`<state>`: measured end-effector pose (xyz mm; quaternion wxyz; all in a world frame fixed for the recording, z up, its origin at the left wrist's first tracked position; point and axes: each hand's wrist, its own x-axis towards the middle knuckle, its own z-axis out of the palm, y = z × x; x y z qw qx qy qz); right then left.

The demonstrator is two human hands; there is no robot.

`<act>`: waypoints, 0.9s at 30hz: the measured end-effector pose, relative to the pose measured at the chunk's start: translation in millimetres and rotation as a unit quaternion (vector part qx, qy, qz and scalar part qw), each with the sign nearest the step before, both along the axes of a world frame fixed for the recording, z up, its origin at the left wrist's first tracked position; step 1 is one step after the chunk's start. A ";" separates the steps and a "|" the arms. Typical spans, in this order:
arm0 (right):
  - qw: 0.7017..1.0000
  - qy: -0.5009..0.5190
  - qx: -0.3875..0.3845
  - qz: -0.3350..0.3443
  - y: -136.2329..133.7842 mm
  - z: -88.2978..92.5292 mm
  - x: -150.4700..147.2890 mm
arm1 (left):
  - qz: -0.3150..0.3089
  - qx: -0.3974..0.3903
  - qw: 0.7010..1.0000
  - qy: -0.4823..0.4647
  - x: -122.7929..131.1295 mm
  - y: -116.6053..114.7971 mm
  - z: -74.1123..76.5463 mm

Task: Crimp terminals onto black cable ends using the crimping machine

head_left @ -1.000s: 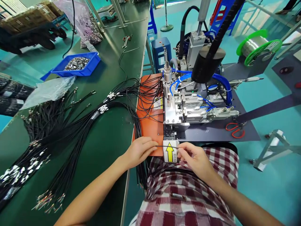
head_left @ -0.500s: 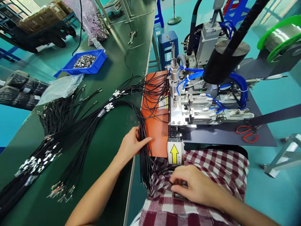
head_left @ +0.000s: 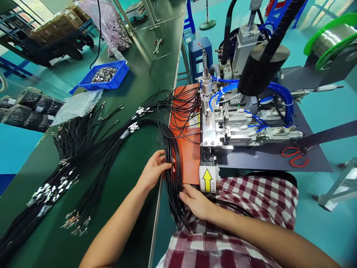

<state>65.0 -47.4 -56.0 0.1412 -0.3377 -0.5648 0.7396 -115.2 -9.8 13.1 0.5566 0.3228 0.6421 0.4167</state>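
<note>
A thick bundle of black cables (head_left: 172, 186) hangs over the table edge and the orange plate (head_left: 191, 163), its lower ends reaching my lap. My left hand (head_left: 156, 167) is closed round some of the strands, thumb across the front and fingertips showing beyond. Lower down, my right hand (head_left: 195, 201) grips the bundle's right side between thumb and fingers; part of its fingers is hidden behind the cables. Upstream, the bundle bends left to white connectors (head_left: 133, 127) on the green table (head_left: 134, 208). Other thin cables run across the plate into the metal machine (head_left: 212, 130).
More cable bundles (head_left: 52, 186) lie on the table's left, near a blue tray (head_left: 119, 76) of small metal parts. A wrench (head_left: 157, 45) rests farther back. Red-handled scissors (head_left: 295, 155) lie on the machine's dark base. A black cylinder (head_left: 262, 70) hangs above the machine.
My right hand has moved left from my lap and now grips the cables. My left hand's thumb has closed onto the strands, and the bundle has spread slightly rightward.
</note>
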 end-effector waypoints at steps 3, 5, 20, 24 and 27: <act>1.000 0.004 0.018 -0.001 -0.1 -0.2 -5.1 | -0.014 -0.020 1.000 -0.016 3.9 2.4 0.7; 0.998 0.000 0.056 0.006 2.3 10.0 -2.8 | -0.037 -0.026 0.999 -0.003 3.8 5.7 -1.1; 0.951 -0.124 0.283 0.007 36.1 79.1 33.4 | -0.147 -0.016 0.981 0.129 -26.7 22.2 43.8; 0.994 -0.026 0.103 -0.018 46.5 75.5 47.7 | -0.244 -0.012 0.883 0.400 -56.6 12.4 36.9; 0.998 -0.024 0.057 0.002 46.6 66.2 52.7 | -0.304 -0.006 0.755 0.582 -60.0 2.2 16.2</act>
